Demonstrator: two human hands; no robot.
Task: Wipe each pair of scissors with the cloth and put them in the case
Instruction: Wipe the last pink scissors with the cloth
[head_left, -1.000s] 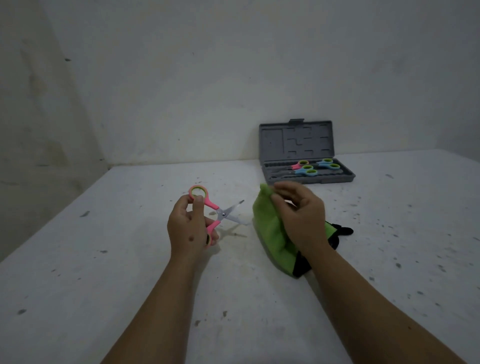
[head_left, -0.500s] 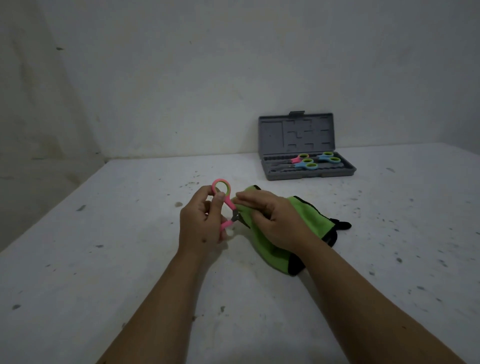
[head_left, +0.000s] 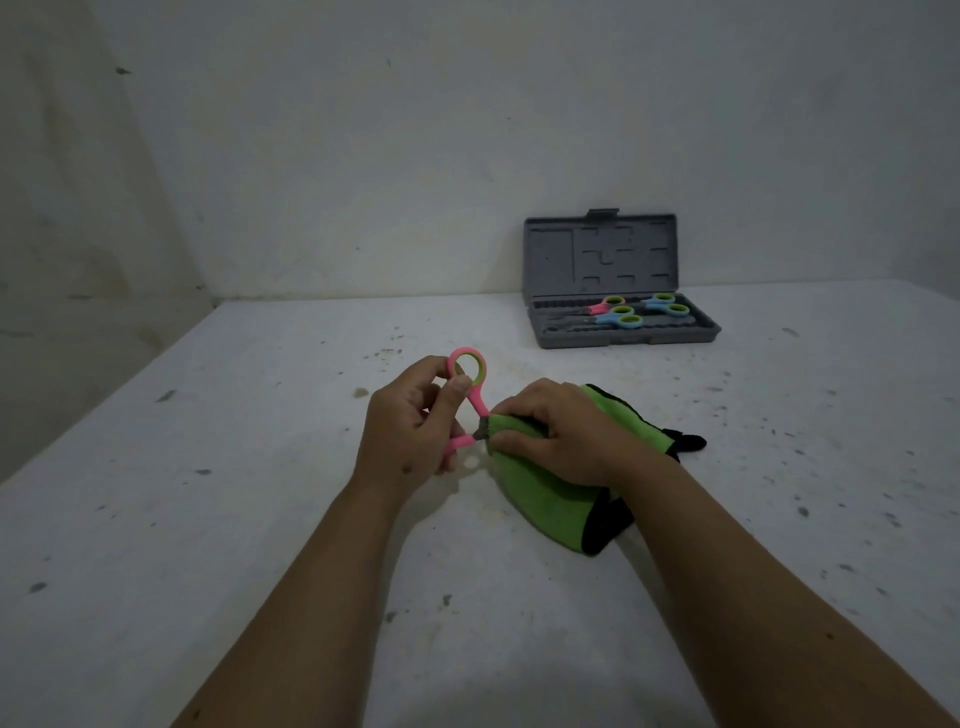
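A: Head view, item: pink scissors (head_left: 471, 400). Location?
B: Left hand (head_left: 410, 431) fingers (head_left: 457, 387) pinch the handle loops; blades buried in the green cloth (head_left: 545, 493) clenched by the right hand (head_left: 561, 431).
A: Handling?
B: Likely light, stiff, sharp-tipped; hold by the loops. Cloth soft, limp. Case (head_left: 623, 312) open on the bench (head_left: 208, 519), beyond both hands.

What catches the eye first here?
At centre, the left hand holds pink scissors while the right hand pinches a bright green cloth round their blades. At the back wall an open grey case holds more coloured scissors.
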